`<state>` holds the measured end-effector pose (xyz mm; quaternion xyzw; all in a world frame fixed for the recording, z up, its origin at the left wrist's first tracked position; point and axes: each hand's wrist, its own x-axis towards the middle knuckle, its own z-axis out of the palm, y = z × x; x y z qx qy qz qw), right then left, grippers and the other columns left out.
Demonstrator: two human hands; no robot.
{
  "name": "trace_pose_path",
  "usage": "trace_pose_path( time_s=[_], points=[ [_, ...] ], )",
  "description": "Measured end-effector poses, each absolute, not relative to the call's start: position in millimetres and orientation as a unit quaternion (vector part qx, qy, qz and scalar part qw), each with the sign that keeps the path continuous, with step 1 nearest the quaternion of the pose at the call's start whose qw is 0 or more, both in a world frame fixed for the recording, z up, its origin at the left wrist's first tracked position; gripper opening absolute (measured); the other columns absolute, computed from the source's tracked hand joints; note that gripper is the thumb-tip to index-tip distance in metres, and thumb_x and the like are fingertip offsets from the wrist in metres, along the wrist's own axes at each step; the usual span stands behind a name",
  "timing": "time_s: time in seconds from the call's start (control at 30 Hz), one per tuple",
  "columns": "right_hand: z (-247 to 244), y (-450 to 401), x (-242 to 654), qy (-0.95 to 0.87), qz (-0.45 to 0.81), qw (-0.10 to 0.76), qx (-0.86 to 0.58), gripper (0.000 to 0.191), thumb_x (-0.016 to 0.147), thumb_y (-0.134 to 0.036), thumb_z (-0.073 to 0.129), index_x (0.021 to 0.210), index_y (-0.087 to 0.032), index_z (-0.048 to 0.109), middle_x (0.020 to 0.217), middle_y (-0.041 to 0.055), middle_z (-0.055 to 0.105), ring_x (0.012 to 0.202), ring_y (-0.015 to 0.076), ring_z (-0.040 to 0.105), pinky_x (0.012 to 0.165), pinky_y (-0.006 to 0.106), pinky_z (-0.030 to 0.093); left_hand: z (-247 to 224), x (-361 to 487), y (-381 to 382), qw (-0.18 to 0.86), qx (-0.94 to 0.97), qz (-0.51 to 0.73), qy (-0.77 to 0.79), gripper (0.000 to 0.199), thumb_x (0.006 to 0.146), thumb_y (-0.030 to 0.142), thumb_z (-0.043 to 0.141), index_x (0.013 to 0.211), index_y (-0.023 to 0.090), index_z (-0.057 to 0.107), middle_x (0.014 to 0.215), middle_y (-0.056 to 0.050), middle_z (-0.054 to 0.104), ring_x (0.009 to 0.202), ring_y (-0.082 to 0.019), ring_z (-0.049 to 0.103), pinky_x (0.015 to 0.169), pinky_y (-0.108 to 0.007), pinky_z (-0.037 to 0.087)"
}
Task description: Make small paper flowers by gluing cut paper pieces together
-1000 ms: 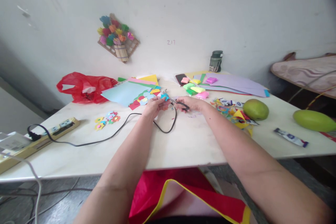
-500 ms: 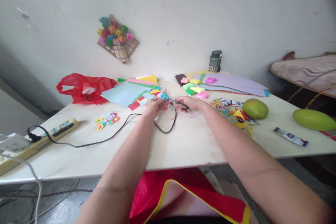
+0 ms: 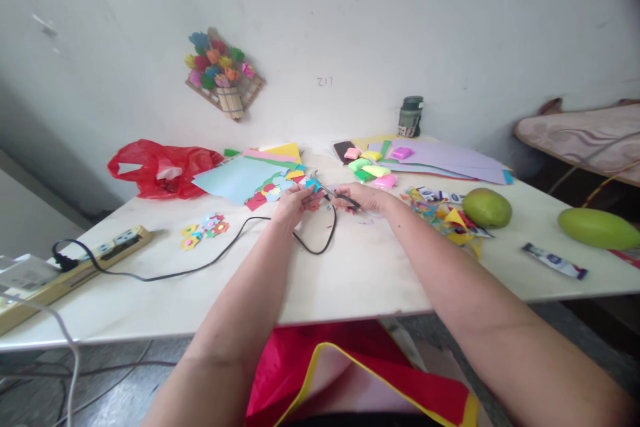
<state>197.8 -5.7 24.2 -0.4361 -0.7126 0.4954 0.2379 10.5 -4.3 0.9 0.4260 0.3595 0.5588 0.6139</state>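
My right hand (image 3: 364, 196) is closed round the dark handles of a pair of scissors (image 3: 353, 202), whose blades point left. Pinched in the fingers of my left hand (image 3: 300, 201) is a small piece of blue paper (image 3: 313, 184), close to the scissor tips. Coloured cut paper shapes (image 3: 270, 189) lie just beyond my left hand. Paper flowers (image 3: 203, 229) rest on the table to the left. A black cable (image 3: 320, 253) loops on the table below both hands.
A power strip (image 3: 107, 250) and red plastic bag (image 3: 150, 170) are on the left. Behind lie paper sheets (image 3: 450, 159), soft coloured packets (image 3: 376, 171) and a phone (image 3: 343, 151). Paper scraps (image 3: 453, 227), green fruit (image 3: 487, 207) and a tube (image 3: 554, 261) lie right. A bottle (image 3: 410, 117) stands behind.
Hardly anything differs. My hands, the scissors and the blue paper stay in nearly the same place, with only a very slight shift of the fingers.
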Motion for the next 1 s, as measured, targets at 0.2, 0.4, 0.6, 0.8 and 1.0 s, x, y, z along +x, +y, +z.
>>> trace_pose_path(
  time_s=[0.2, 0.4, 0.6, 0.8, 1.0],
  points=[
    [23.4, -4.5, 198.7, -0.704, 0.514, 0.244, -0.424, 0.014, 0.071, -0.024, 0.06, 0.065, -0.015, 0.052, 0.047, -0.0056, 0.045, 0.04, 0.0052, 0.04, 0.039, 0.018, 0.031, -1.3, 10.3, -2.9, 0.614, 0.427, 0.563, 0.353, 0.004, 0.075, 0.01, 0.059, 0.071, 0.01, 0.059, 0.068, -0.007, 0.067, 0.067, -0.017, 0.068, 0.056, -0.023, 0.053],
    [22.4, -3.2, 198.9, -0.706, 0.517, 0.246, -0.417, 0.018, 0.069, -0.029, 0.062, 0.063, -0.016, 0.051, 0.047, -0.0055, 0.044, 0.041, 0.0056, 0.04, 0.039, 0.019, 0.03, -1.6, 10.1, -1.8, 0.613, 0.423, 0.565, 0.355, 0.004, 0.074, 0.011, 0.061, 0.071, 0.01, 0.059, 0.069, -0.007, 0.067, 0.068, -0.017, 0.068, 0.059, -0.023, 0.054],
    [21.6, -4.2, 198.0, -0.705, 0.517, 0.255, -0.413, 0.019, 0.069, -0.029, 0.062, 0.062, -0.016, 0.05, 0.046, -0.0062, 0.042, 0.041, 0.0052, 0.037, 0.04, 0.019, 0.029, -1.6, 10.0, -1.6, 0.616, 0.421, 0.568, 0.348, 0.005, 0.074, 0.01, 0.06, 0.07, 0.01, 0.057, 0.067, -0.007, 0.067, 0.067, -0.017, 0.068, 0.058, -0.023, 0.054],
    [18.6, -1.8, 198.2, -0.713, 0.51, 0.257, -0.407, 0.018, 0.069, -0.028, 0.061, 0.063, -0.016, 0.05, 0.046, -0.0063, 0.042, 0.04, 0.0052, 0.037, 0.039, 0.02, 0.029, -1.5, 10.1, -2.4, 0.616, 0.418, 0.569, 0.349, 0.005, 0.073, 0.01, 0.06, 0.069, 0.01, 0.057, 0.069, -0.007, 0.067, 0.067, -0.017, 0.068, 0.058, -0.024, 0.054],
    [15.3, 1.5, 198.6, -0.726, 0.495, 0.251, -0.406, 0.015, 0.069, -0.024, 0.06, 0.064, -0.016, 0.049, 0.048, -0.0061, 0.044, 0.039, 0.0052, 0.037, 0.038, 0.02, 0.03, -0.1, 10.6, -4.0, 0.613, 0.418, 0.563, 0.363, 0.003, 0.072, 0.012, 0.061, 0.073, 0.01, 0.058, 0.073, -0.009, 0.068, 0.069, -0.019, 0.068, 0.06, -0.026, 0.054]
  ],
)
